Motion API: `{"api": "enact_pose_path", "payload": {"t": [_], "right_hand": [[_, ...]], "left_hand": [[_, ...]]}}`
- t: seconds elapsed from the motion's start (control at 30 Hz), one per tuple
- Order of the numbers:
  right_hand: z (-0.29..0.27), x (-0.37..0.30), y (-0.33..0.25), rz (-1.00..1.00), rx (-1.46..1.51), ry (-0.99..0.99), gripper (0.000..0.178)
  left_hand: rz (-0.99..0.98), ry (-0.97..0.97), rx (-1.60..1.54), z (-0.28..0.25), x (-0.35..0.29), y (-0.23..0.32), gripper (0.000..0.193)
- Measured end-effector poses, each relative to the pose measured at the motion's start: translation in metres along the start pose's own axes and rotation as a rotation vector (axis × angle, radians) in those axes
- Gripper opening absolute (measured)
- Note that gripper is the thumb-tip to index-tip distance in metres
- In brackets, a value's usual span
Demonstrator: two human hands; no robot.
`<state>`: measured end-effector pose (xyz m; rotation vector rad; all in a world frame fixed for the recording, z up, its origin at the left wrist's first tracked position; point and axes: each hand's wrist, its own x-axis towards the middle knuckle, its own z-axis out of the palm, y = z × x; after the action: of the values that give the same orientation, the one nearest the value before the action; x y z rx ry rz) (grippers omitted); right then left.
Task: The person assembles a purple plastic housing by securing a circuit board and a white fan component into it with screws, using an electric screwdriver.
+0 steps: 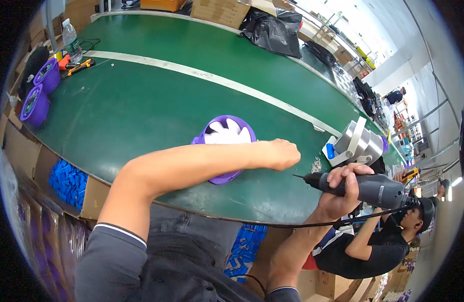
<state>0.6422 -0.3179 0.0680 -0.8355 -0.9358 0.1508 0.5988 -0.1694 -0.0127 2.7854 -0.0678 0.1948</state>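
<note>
My left arm stretches across a round purple housing [212,124] with a white fan wheel [227,133] in it, hiding its middle. My left hand [285,154] is closed, its knuckles up, beside a small pile of screws [316,165] on the green table. What its fingers hold, if anything, is hidden. In my right hand [343,196] is a dark grey electric screwdriver [380,190], its thin bit pointing left toward the left hand. A black cord runs from its back end.
A silver-and-white fan unit [350,143] stands at the right. Purple housings [35,105], a cutter knife [81,67] and a bottle [71,40] sit far left. Boxes of blue parts [68,183] are below the table edge. A co-worker [373,246] sits at right.
</note>
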Motion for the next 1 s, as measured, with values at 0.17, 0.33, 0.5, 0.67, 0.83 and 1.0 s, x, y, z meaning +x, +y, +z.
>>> {"api": "enact_pose_path", "payload": {"t": [0.17, 0.33, 0.5, 0.67, 0.83, 1.0], "right_hand": [[-0.015, -0.012, -0.004, 0.132, 0.012, 0.032, 0.031], [0.006, -0.016, 0.012, 0.181, 0.074, -0.048, 0.026], [0.021, -0.025, 0.027, 0.232, 0.215, -0.234, 0.026], [0.039, -0.040, 0.027, 0.315, 0.320, -0.296, 0.027], [0.051, -0.048, 0.032, 0.308, 0.305, -0.334, 0.026], [0.054, -0.048, 0.037, 0.257, 0.210, -0.314, 0.026]], "left_hand": [[-0.292, 0.055, 0.184, -0.048, -0.043, 0.010, 0.051], [-0.610, -0.008, 0.339, -0.058, -0.116, 0.020, 0.089], [-0.125, -0.172, 0.084, -0.061, -0.139, 0.003, 0.088], [-0.091, -0.037, 0.046, -0.050, -0.152, 0.001, 0.090], [-0.094, 0.041, 0.035, -0.044, -0.154, 0.000, 0.088], [-0.089, 0.062, 0.030, -0.043, -0.155, 0.001, 0.088]]}}
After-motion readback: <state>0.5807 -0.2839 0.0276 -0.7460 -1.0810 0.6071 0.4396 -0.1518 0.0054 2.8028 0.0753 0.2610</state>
